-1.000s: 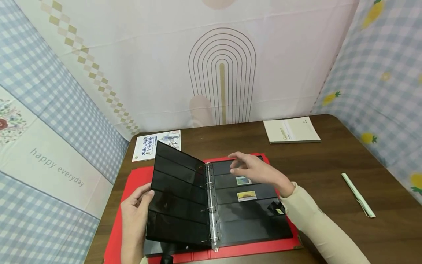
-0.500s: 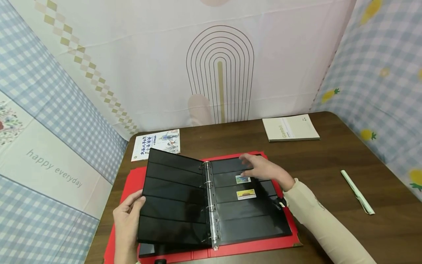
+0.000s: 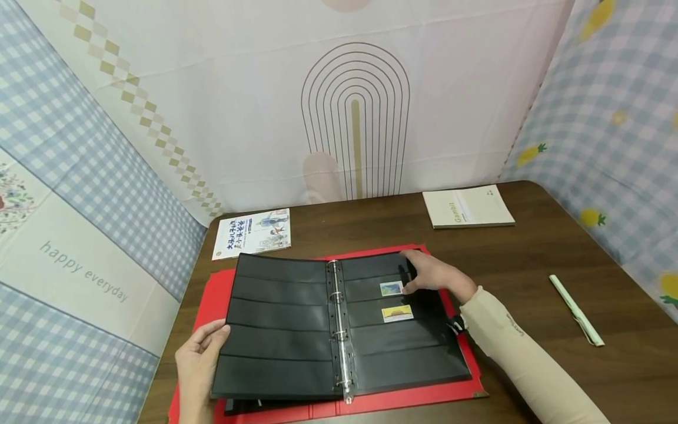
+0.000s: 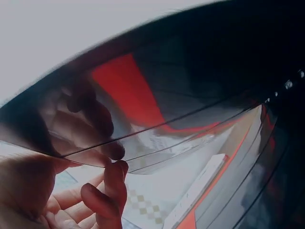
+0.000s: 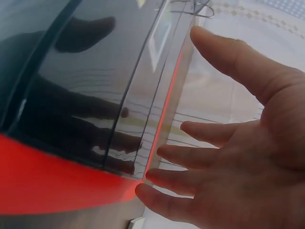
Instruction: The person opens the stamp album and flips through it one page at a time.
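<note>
A red ring binder (image 3: 408, 391) lies spread on the table, with black pocket pages on both sides of its metal rings (image 3: 341, 330). My left hand (image 3: 198, 359) pinches the outer edge of the left black page (image 3: 281, 347), which sits slightly raised above the page under it. In the left wrist view that page (image 4: 190, 90) bows and reflects my fingers. My right hand (image 3: 431, 274) is over the upper right page (image 3: 402, 353), fingers spread and holding nothing. Beside its thumb is a blue-green stamp (image 3: 391, 288); a yellow stamp (image 3: 397, 313) sits one pocket lower.
Behind the binder on the left lies a white picture book (image 3: 251, 232). A cream "Gambit" notebook (image 3: 468, 207) is at the back right. On the right side of the wooden table (image 3: 519, 271) rests a pale green pen (image 3: 576, 310). Patterned cloths (image 3: 254, 106) hang around the table.
My left hand has moved left and down, bringing the black page from steeply raised to nearly flat. My right hand has shifted right and slightly down over the right page.
</note>
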Available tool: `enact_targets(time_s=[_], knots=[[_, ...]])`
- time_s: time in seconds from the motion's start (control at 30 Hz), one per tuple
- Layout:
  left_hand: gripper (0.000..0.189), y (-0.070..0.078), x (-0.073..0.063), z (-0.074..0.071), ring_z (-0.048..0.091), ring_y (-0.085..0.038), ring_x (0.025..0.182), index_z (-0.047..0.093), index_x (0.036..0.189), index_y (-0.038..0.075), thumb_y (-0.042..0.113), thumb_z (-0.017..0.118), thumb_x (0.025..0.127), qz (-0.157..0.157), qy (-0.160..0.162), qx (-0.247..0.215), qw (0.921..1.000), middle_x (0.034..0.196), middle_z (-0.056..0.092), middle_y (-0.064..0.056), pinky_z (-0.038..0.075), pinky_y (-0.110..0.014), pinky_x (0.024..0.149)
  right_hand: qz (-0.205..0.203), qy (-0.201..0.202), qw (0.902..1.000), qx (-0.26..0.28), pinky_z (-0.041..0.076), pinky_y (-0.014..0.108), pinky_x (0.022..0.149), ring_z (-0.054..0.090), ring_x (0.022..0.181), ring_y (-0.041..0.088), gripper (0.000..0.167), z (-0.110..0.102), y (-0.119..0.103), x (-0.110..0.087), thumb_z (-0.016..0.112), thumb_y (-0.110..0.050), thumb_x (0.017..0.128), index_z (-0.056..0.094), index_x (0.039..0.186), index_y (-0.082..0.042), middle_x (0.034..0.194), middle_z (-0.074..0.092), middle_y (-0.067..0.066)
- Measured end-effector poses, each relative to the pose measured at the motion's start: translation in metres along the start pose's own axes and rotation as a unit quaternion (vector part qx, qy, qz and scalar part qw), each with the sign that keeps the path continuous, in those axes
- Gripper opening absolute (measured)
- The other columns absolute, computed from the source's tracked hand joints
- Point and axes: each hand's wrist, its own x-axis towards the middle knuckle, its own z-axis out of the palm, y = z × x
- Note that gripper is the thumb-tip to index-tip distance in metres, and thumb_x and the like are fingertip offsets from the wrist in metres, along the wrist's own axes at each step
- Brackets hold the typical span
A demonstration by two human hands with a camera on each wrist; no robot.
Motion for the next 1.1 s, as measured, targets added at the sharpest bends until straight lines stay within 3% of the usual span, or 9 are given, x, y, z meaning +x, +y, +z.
enact_targets(time_s=[0.27, 0.37, 0.43, 0.53, 0.6, 0.73, 0.87, 1.0, 1.1], knots=[[0.025, -0.004, 0.006, -0.008, 0.066, -0.012, 0.064, 0.071, 0.115, -0.002, 0.017, 0.069, 0.098, -0.017, -0.013, 0.067, 0.9975, 0.079, 0.073, 0.001, 0.054, -0.027, 0.055, -0.012, -0.008, 0.9998, -0.014, 0.027, 0.061, 0.113, 0.025, 0.143, 0.052, 0.097, 0.0, 0.009, -0.003, 0.086, -0.016, 0.078, 0.028, 0.148, 0.018, 0.154, 0.026, 0.039], [0.032, -0.007, 0.007, -0.013, 0.065, -0.009, 0.07, 0.067, 0.122, -0.006, 0.019, 0.064, 0.101, -0.001, -0.027, 0.126, 0.9916, 0.086, 0.074, -0.001, 0.053, -0.025, 0.059, -0.004, -0.017, 0.9997, -0.016, 0.025, 0.063, 0.114, 0.018, 0.146, 0.053, 0.099, -0.001, 0.013, -0.003, 0.086, -0.019, 0.08, 0.026, 0.15, 0.016, 0.157, 0.02, 0.039], [0.036, -0.008, 0.007, -0.016, 0.063, -0.004, 0.077, 0.065, 0.127, -0.005, 0.021, 0.062, 0.102, 0.002, -0.037, 0.177, 0.9835, 0.099, 0.074, -0.006, 0.052, -0.021, 0.065, 0.003, -0.022, 0.9996, -0.02, 0.024, 0.063, 0.114, 0.015, 0.147, 0.053, 0.1, -0.001, 0.015, -0.003, 0.086, -0.022, 0.082, 0.024, 0.151, 0.016, 0.158, 0.017, 0.039], [0.038, -0.011, 0.008, -0.019, 0.06, 0.003, 0.088, 0.062, 0.132, -0.004, 0.023, 0.059, 0.104, 0.003, -0.052, 0.247, 0.9675, 0.118, 0.07, -0.016, 0.049, -0.015, 0.072, 0.011, -0.029, 0.9993, -0.023, 0.024, 0.064, 0.114, 0.013, 0.147, 0.053, 0.101, 0.0, 0.017, -0.003, 0.085, -0.025, 0.083, 0.023, 0.152, 0.015, 0.159, 0.014, 0.038], [0.04, -0.014, 0.009, -0.02, 0.061, -0.002, 0.096, 0.06, 0.133, -0.004, 0.024, 0.057, 0.105, 0.006, -0.07, 0.288, 0.9552, 0.124, 0.066, -0.02, 0.049, -0.017, 0.077, 0.016, -0.033, 0.999, -0.025, 0.024, 0.064, 0.114, 0.012, 0.147, 0.052, 0.102, 0.001, 0.017, -0.003, 0.085, -0.026, 0.084, 0.022, 0.153, 0.014, 0.159, 0.013, 0.038], [0.046, -0.017, 0.009, -0.02, 0.064, -0.031, 0.11, 0.056, 0.136, -0.007, 0.026, 0.059, 0.104, 0.035, -0.111, 0.378, 0.9183, 0.127, 0.062, -0.026, 0.053, -0.039, 0.089, 0.032, -0.049, 0.9976, -0.036, 0.019, 0.068, 0.113, 0.008, 0.148, 0.052, 0.105, 0.002, 0.019, -0.003, 0.086, -0.028, 0.082, 0.021, 0.155, 0.012, 0.161, 0.006, 0.037], [0.055, -0.022, 0.008, -0.019, 0.049, -0.05, 0.121, 0.052, 0.136, -0.011, 0.027, 0.065, 0.099, 0.075, -0.144, 0.448, 0.8794, 0.133, 0.052, -0.034, 0.043, -0.06, 0.096, 0.044, -0.059, 0.9961, -0.048, 0.014, 0.07, 0.113, 0.004, 0.149, 0.051, 0.107, 0.004, 0.021, -0.003, 0.086, -0.029, 0.082, 0.02, 0.156, 0.01, 0.162, 0.003, 0.035], [0.06, -0.026, 0.007, -0.02, 0.036, -0.057, 0.12, 0.052, 0.134, -0.013, 0.028, 0.071, 0.094, 0.092, -0.154, 0.492, 0.8521, 0.135, 0.043, -0.038, 0.036, -0.068, 0.094, 0.044, -0.058, 0.9959, -0.055, 0.015, 0.068, 0.115, 0.001, 0.15, 0.05, 0.107, 0.007, 0.024, -0.002, 0.086, -0.031, 0.083, 0.019, 0.157, 0.009, 0.163, 0.003, 0.034], [0.059, -0.028, 0.007, -0.019, 0.032, -0.059, 0.12, 0.054, 0.131, -0.01, 0.032, 0.071, 0.094, 0.069, -0.159, 0.515, 0.8395, 0.135, 0.041, -0.038, 0.036, -0.071, 0.089, 0.037, -0.057, 0.996, -0.058, 0.016, 0.067, 0.115, 0.003, 0.15, 0.05, 0.108, 0.008, 0.026, -0.003, 0.086, -0.033, 0.082, 0.019, 0.156, 0.009, 0.162, 0.004, 0.035]])
